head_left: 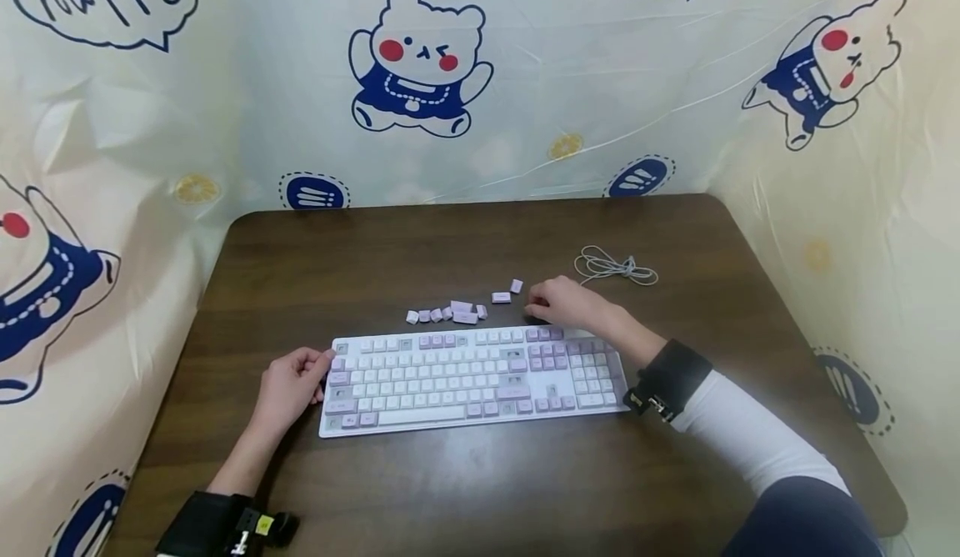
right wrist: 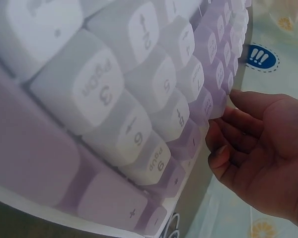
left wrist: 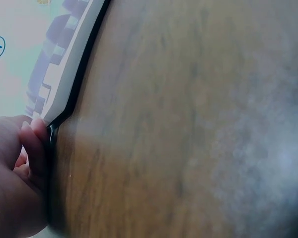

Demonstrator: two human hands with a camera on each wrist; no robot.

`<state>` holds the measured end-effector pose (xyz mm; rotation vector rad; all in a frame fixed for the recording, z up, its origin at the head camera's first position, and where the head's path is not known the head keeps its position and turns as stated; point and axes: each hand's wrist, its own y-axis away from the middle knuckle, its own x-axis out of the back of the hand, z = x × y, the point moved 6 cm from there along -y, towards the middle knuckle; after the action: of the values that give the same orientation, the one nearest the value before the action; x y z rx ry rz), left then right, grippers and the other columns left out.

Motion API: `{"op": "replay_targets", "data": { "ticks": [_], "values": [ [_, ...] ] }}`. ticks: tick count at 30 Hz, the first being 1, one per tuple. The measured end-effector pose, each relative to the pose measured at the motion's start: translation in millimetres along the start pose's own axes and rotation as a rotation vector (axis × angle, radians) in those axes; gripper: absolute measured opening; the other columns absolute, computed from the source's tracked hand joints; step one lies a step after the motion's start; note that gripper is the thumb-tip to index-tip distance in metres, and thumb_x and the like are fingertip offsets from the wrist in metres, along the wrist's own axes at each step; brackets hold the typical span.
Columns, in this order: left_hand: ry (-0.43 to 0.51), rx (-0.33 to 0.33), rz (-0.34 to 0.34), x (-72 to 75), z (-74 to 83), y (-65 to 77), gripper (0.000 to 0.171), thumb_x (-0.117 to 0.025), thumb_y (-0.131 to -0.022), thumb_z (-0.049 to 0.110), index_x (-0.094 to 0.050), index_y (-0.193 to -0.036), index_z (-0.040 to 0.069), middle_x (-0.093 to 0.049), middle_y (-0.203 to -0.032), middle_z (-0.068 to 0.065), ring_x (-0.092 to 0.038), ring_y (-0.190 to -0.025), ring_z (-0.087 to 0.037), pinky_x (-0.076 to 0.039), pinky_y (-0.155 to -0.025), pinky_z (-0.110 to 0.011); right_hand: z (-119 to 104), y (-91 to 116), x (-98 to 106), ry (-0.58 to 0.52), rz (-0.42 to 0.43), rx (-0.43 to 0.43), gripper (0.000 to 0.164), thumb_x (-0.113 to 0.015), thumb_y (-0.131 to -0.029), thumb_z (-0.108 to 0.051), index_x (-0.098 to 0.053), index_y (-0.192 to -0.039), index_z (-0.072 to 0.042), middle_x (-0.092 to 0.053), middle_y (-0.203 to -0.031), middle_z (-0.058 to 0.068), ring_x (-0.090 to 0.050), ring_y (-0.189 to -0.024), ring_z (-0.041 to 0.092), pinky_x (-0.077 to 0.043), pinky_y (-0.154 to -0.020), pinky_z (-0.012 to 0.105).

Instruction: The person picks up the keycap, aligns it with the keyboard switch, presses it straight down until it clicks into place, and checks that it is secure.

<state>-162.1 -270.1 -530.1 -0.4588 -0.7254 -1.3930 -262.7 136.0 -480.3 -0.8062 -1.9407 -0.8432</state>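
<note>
left hand pinches the keyboard at its left edge, prob to steady it; right hand half curled just behind it, can't tell if it's holding anything

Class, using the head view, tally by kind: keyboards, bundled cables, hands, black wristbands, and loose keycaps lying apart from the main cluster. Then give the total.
Keyboard: 1
Bundled cable: 1
Hands: 2 (left hand, right hand)
Black wristbands: 2
Loose keycaps apart from the cluster: 2
Total: 8
</note>
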Motion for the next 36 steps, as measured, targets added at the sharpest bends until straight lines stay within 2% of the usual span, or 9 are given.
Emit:
{"op": "replay_targets", "data": {
  "ticks": [7, 10, 16, 19, 23, 29, 32, 36],
  "values": [
    [-0.018, 0.01, -0.015, -1.0, -1.7, 1.6, 0.046, -0.054, -0.095, 0.048, -0.067, -0.091, 0.004, -0.057, -0.06, -0.003, -0.056, -0.048, -0.014, -0.047, -0.043, -0.024, -5, -6, -1, 0.024, 0.024, 0.041, 0.015, -0.061, -0.095, -0.021, -0.071, -0.096, -0.011, -0.068, -0.082, 0.001, -0.056, -0.068, 0.012, -0.05, -0.064, 0.029],
    [-0.015, 0.009, -0.012, -1.2, -1.9, 1.4, 0.046, -0.054, -0.095, 0.047, -0.067, -0.09, 0.004, -0.057, -0.06, -0.003, -0.056, -0.047, -0.014, -0.047, -0.043, -0.024, -16, -11, 1, 0.045, 0.045, 0.092, 0.013, -0.062, -0.094, -0.018, -0.071, -0.095, -0.009, -0.068, -0.082, 0.002, -0.056, -0.069, 0.013, -0.051, -0.065, 0.031],
    [-0.011, 0.016, -0.012, -0.9, -2.6, 0.0, 0.046, -0.054, -0.095, 0.048, -0.067, -0.091, 0.004, -0.058, -0.062, -0.005, -0.056, -0.048, -0.013, -0.048, -0.043, -0.024, -39, -27, 4, 0.091, 0.083, 0.14, 0.013, -0.061, -0.094, -0.02, -0.071, -0.096, -0.012, -0.068, -0.085, -0.001, -0.057, -0.073, 0.011, -0.053, -0.069, 0.028],
    [-0.014, 0.009, -0.013, -0.8, -2.6, -0.9, 0.047, -0.053, -0.096, 0.048, -0.067, -0.093, 0.003, -0.058, -0.063, -0.005, -0.056, -0.048, -0.014, -0.048, -0.043, -0.024, -53, -37, 4, 0.093, 0.095, 0.193, 0.013, -0.061, -0.094, -0.019, -0.071, -0.098, -0.012, -0.069, -0.088, -0.002, -0.058, -0.076, 0.009, -0.053, -0.071, 0.027],
    [-0.014, -0.003, 0.001, -0.5, -2.9, -1.5, 0.047, -0.054, -0.095, 0.049, -0.067, -0.091, 0.004, -0.058, -0.063, -0.005, -0.056, -0.047, -0.014, -0.048, -0.043, -0.024, -76, -48, 3, 0.099, 0.087, 0.276, 0.013, -0.061, -0.094, -0.017, -0.071, -0.1, -0.011, -0.07, -0.092, -0.001, -0.058, -0.078, 0.008, -0.053, -0.072, 0.025],
    [-0.016, 0.002, -0.003, -1.4, -3.2, -0.9, 0.047, -0.053, -0.095, 0.049, -0.067, -0.092, 0.004, -0.058, -0.063, -0.005, -0.056, -0.048, -0.013, -0.048, -0.043, -0.024, -102, -64, -5, 0.139, 0.071, 0.358, 0.014, -0.061, -0.093, -0.013, -0.071, -0.102, -0.009, -0.07, -0.096, 0.002, -0.057, -0.079, 0.01, -0.052, -0.073, 0.026],
    [-0.02, 0.005, -0.001, -1.8, -3.3, -0.5, 0.046, -0.054, -0.095, 0.048, -0.067, -0.091, 0.004, -0.058, -0.062, -0.005, -0.056, -0.047, -0.013, -0.048, -0.043, -0.024, -110, -71, -12, 0.167, 0.033, 0.373, 0.015, -0.061, -0.094, -0.014, -0.071, -0.103, -0.008, -0.069, -0.095, 0.003, -0.055, -0.078, 0.012, -0.051, -0.072, 0.027],
    [-0.016, 0.008, 0.0, -1.7, -1.9, 0.0, 0.045, -0.054, -0.095, 0.048, -0.067, -0.091, 0.004, -0.058, -0.062, -0.005, -0.056, -0.047, -0.013, -0.048, -0.043, -0.024, -114, -79, -19, 0.217, -0.002, 0.353, 0.013, -0.061, -0.094, -0.016, -0.071, -0.1, -0.01, -0.068, -0.092, 0.002, -0.054, -0.079, 0.012, -0.05, -0.074, 0.026]
  ]
}}
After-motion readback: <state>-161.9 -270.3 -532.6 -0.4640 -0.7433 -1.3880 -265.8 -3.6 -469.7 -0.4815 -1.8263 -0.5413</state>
